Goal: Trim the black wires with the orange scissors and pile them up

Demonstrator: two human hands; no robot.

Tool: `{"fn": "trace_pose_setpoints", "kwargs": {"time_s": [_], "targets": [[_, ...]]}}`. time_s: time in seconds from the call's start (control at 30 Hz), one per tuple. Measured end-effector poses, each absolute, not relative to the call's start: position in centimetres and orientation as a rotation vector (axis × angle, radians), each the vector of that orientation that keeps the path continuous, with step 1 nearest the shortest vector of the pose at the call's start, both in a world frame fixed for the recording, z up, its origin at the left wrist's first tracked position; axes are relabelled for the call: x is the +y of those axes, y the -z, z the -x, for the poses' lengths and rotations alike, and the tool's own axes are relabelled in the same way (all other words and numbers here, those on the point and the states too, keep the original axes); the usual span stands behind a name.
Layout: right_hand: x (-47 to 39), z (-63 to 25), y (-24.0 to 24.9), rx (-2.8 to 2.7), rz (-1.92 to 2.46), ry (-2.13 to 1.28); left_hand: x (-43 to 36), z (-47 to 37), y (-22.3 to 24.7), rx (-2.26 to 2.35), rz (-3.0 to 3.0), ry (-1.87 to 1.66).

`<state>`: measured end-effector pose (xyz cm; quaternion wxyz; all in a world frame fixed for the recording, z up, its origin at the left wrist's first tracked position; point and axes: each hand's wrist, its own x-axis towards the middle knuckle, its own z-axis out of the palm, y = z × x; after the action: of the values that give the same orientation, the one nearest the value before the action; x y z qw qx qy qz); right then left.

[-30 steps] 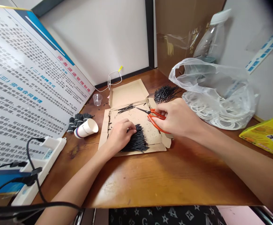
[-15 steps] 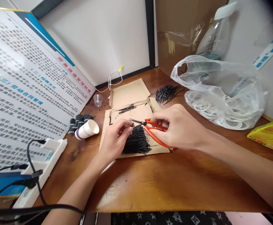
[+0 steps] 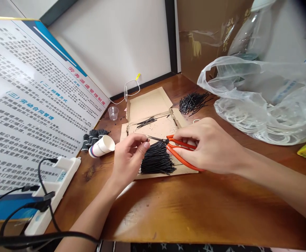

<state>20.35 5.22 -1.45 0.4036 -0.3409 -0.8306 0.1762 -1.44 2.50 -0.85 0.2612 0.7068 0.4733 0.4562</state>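
Observation:
My left hand (image 3: 131,152) pinches a thin black strand (image 3: 147,139), of which only a short tip shows beyond the thumb and forefinger. Orange-handled scissors (image 3: 180,148) sit in my right hand (image 3: 210,145), their dark blades pointing left at the pinched tip. Whether the blades touch it I cannot tell. Beneath both hands, a thick bundle of black strands (image 3: 158,159) lies on an unfolded cardboard box (image 3: 165,126). A smaller group of black strands (image 3: 146,122) rests farther back on the cardboard, among dark crumbs.
Behind on the right are a loose black pile (image 3: 193,103) and a plastic bag (image 3: 268,115) of white rings. On the left stand tied black bundles (image 3: 92,137), a tipped paper cup (image 3: 102,146), a small clear cup (image 3: 113,113) and a power strip (image 3: 58,189) with cables.
The view has shifted slightly, so most things appear a little farther right. The scissor blades look closer together than before. Both hands keep their holds.

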Motion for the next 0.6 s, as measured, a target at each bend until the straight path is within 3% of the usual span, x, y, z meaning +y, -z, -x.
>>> {"fn": "trace_pose_setpoints", "kwargs": {"time_s": [0.6], "targets": [[5.25,-20.41,1.42,-2.138,0.836,-0.405,2.41,1.67,0.78,1.327,-1.996,-1.205]]}}
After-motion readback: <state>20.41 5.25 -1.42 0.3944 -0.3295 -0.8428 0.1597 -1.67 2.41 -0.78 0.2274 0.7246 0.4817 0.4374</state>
